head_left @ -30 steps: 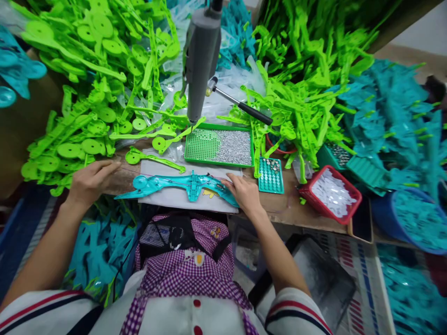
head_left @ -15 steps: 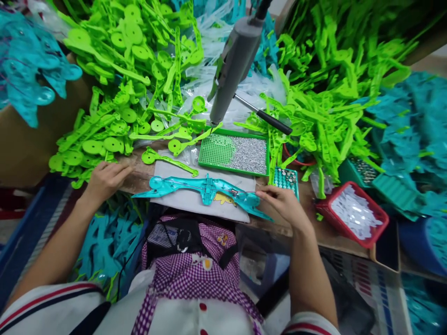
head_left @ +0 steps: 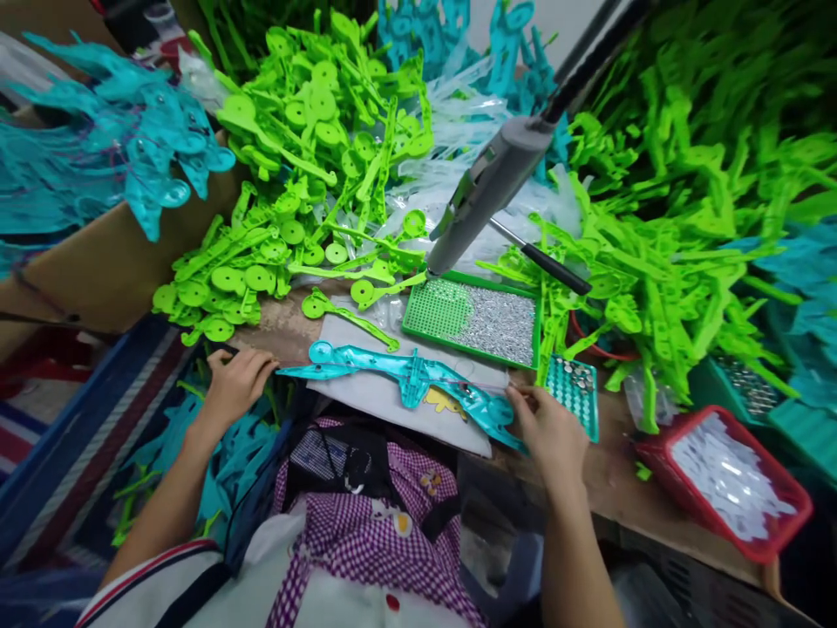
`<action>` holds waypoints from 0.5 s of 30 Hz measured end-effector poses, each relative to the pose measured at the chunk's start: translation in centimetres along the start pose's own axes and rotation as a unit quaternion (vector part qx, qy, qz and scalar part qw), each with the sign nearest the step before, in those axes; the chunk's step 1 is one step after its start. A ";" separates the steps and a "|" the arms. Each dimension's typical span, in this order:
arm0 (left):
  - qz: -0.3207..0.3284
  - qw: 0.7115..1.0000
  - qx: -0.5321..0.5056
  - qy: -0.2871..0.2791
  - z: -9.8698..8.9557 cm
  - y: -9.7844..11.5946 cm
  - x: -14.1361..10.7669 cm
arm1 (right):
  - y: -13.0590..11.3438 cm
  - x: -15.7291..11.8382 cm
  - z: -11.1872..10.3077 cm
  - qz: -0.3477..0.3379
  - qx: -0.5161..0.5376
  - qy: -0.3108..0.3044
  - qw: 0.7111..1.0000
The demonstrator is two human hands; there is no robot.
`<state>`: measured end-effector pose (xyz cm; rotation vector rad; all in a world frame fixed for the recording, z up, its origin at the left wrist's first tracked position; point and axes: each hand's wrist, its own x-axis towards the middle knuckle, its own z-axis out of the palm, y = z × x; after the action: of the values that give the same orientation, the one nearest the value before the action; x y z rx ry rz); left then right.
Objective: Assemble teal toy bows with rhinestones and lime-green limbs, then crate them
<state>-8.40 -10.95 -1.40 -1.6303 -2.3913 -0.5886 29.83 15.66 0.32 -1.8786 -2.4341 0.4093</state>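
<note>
A turquoise plastic toy bow part (head_left: 413,381) lies across a pale cloth (head_left: 392,414) at the table's front edge. A thin reddish cord (head_left: 484,385) runs along it, stretched between my hands. Just past the part's left tip, my left hand (head_left: 236,379) is closed, pinching one cord end. At the right tip my right hand (head_left: 549,433) pinches the other end between thumb and fingers. Behind the bow part lies one lime-green plastic arm (head_left: 353,321) with a round end. What sits under my curled fingers is hidden.
A grey power screwdriver (head_left: 487,192) hangs over a green tray (head_left: 471,318) of small screws. Beside that tray is a teal tray (head_left: 572,388) with metal pieces. A red bin (head_left: 775,532) of white parts stands right. Lime-green parts (head_left: 261,253) are heaped behind.
The camera view has shifted, so the table appears lower and further right. Both hands still hold the cord along the bow part; my left hand is nearer the part's left tip.
</note>
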 end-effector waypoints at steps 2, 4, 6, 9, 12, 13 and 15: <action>-0.020 1.000 -0.013 0.004 0.4 0.2 -0.6 | -0.3 -0.3 -0.1 -0.023 -0.006 0.016 1.000; -0.033 0.999 -0.024 0.015 0.4 0.5 -1.1 | -1.1 -1.1 -0.6 -0.057 -0.004 0.082 0.995; -0.035 0.999 -0.027 0.018 0.0 1.1 -1.3 | -2.9 -2.1 -1.1 -0.090 0.033 0.174 0.980; -0.048 0.997 -0.047 0.036 -1.4 2.2 -1.3 | -7.4 -3.2 -0.9 -0.176 0.157 0.221 0.946; -0.063 0.992 -0.087 0.059 -2.7 3.1 -1.7 | -13.3 -3.3 0.8 -0.301 0.203 0.097 0.927; -0.059 0.991 -0.107 0.049 -2.8 3.4 -2.1 | -15.3 -3.1 1.4 -0.324 0.186 0.047 0.926; -0.044 0.988 -0.147 0.015 -2.3 4.3 -3.0 | -19.5 -2.5 2.3 -0.342 0.170 -0.020 0.924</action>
<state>-3.47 -13.11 0.49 -1.6134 -2.4574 -1.0178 11.68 8.32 2.96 -0.8200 -2.6134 0.7487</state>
